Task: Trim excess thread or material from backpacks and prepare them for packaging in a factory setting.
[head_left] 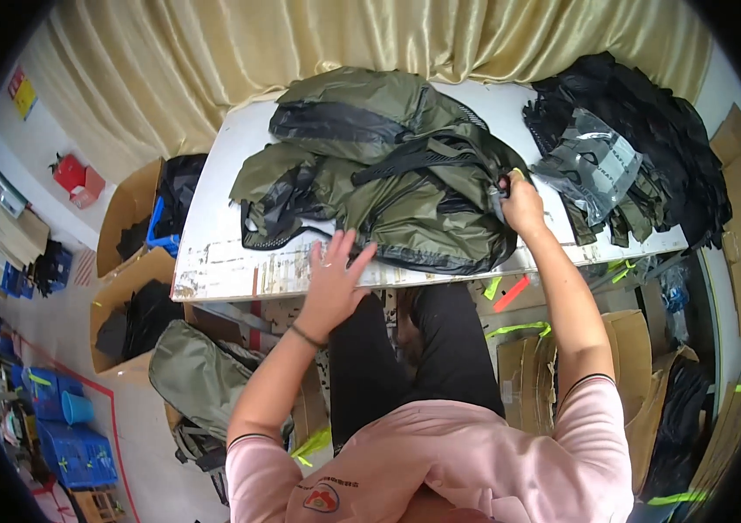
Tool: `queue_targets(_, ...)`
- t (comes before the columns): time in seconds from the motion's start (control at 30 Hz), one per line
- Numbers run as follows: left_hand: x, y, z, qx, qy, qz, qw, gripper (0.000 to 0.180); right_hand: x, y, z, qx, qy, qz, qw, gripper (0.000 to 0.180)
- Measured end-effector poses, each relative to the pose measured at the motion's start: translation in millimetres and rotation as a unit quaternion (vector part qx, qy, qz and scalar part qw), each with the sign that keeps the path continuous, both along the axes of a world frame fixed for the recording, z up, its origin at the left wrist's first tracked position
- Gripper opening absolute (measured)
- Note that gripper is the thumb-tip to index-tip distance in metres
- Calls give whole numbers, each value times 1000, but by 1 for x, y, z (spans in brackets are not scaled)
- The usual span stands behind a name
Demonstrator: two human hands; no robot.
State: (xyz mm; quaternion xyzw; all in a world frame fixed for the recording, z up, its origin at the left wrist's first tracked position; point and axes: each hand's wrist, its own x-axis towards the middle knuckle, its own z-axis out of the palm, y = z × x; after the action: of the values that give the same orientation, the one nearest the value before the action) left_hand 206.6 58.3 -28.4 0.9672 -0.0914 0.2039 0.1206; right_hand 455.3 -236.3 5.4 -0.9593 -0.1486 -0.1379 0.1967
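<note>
An olive-green and black backpack (423,209) lies limp on the white table (205,253) in front of me, its straps and mesh edging showing. Behind it is another olive bag piece (344,109), partly covered. My left hand (336,275) rests at the table's front edge with fingers spread, the tips beside the backpack's lower edge, holding nothing. At the backpack's right end, my right hand (520,209) is closed on its dark edge. A small yellowish bit shows at those fingers; what it is I cannot make out.
A heap of black and olive bags (641,131) with a clear plastic bag (597,166) covers the table's right end. Cardboard boxes (139,270) with dark pieces stand left. A grey-green backpack (205,375) sits below the table's left side. A gold curtain (301,44) hangs behind.
</note>
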Motion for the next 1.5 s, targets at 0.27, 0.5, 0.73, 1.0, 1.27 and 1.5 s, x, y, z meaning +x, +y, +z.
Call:
queue_targets(0.27,67,42,50,-280,-41,22,959,32,-4,-135,118,492,-51,19,869,21)
queue_targets(0.5,-25,43,205,-379,-76,-79,919,6,-99,-236,257,602,-176,107,772,18)
queue_targets(0.73,-84,70,175,-295,108,-12,949,17,-135,-175,210,480,-104,15,871,22)
queue_targets(1.0,-96,84,17,-73,118,68,988,36,-105,-136,-51,191,52,-42,979,30)
queue_targets(1.27,-98,35,-11,-112,172,-33,978,28,-141,-104,-145,241,301,250,888,34)
queue_targets(1.5,-65,44,-35,-62,326,58,942,38,-144,-96,-147,127,298,255,911,38)
